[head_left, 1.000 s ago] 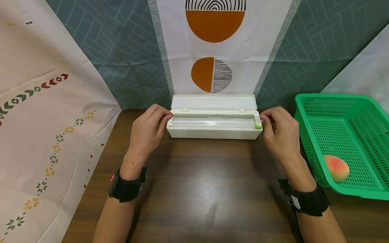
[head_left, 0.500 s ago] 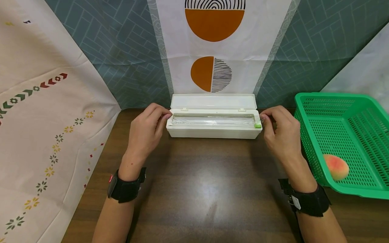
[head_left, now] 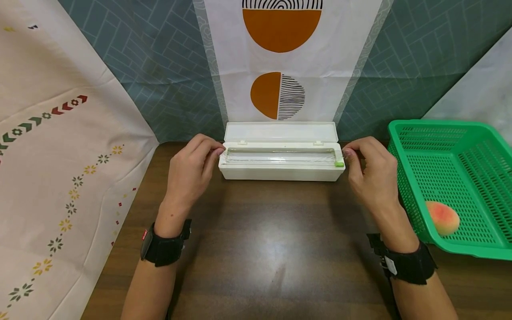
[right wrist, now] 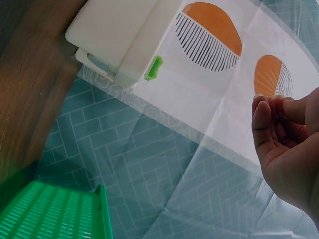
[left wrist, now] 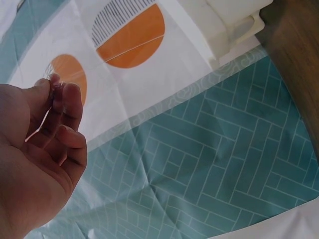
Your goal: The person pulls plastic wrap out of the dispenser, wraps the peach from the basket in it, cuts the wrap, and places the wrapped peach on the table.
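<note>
A white cling film dispenser (head_left: pixel 282 174) stands at the back of the table, its lid (head_left: pixel 281 132) raised behind it. Clear cling film (head_left: pixel 280 157) spans the top between both hands, wrinkled near its ends. My left hand (head_left: pixel 191 166) pinches the left corner of the film between thumb and fingers; in the left wrist view a crumpled bit of film (left wrist: pixel 50 75) shows at the fingertips. At the other end my right hand (head_left: pixel 373 171) pinches the right corner. A green slide cutter (head_left: pixel 339 164) sits at the dispenser's right end.
To the right, a green plastic basket (head_left: pixel 434 169) holds a peach (head_left: pixel 442 218). Patterned cloth (head_left: pixel 164 80) hangs close behind the dispenser, and a pale cloth (head_left: pixel 80 186) slopes along the left side. The brown wooden table (head_left: pixel 276 240) stretches in front.
Both hands keep their pinch on the film and have drawn very slightly apart and upward. The whole head view has shifted a little; the dispenser and basket stay in place.
</note>
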Motion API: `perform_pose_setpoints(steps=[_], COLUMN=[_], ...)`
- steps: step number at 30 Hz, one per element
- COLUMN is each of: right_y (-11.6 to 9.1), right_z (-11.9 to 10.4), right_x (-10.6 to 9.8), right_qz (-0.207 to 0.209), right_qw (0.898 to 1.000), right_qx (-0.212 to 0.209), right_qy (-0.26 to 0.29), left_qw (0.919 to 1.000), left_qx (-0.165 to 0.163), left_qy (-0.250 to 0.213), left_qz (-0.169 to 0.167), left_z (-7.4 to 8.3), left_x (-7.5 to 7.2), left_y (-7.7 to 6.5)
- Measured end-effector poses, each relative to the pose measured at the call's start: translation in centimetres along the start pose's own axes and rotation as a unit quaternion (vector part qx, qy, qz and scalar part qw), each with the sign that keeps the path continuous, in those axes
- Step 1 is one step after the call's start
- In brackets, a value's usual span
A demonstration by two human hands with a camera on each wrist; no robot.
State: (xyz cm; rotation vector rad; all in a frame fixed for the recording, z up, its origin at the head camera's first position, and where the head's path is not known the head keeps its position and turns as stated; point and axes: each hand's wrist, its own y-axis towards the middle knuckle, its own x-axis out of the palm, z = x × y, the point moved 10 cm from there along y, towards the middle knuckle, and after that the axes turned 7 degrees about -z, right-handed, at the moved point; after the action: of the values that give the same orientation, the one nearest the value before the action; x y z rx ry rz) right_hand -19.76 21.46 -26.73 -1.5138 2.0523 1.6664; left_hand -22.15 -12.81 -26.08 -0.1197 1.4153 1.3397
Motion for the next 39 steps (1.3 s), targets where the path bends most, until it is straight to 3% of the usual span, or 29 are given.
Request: perform_pose_setpoints(steps=[39], right_y=[0.2], right_z=[-1.0], right_x=[-1.5], right_qz=[0.018], right_qw=[0.999], right_qx=[-0.026], right_qy=[0.001], left_qw=[0.9996], left_qx=[0.017], left_qy=[0.010], left_qz=[0.020], left_z=[1.1], left_x=[-1.3], left_y=[0.0])
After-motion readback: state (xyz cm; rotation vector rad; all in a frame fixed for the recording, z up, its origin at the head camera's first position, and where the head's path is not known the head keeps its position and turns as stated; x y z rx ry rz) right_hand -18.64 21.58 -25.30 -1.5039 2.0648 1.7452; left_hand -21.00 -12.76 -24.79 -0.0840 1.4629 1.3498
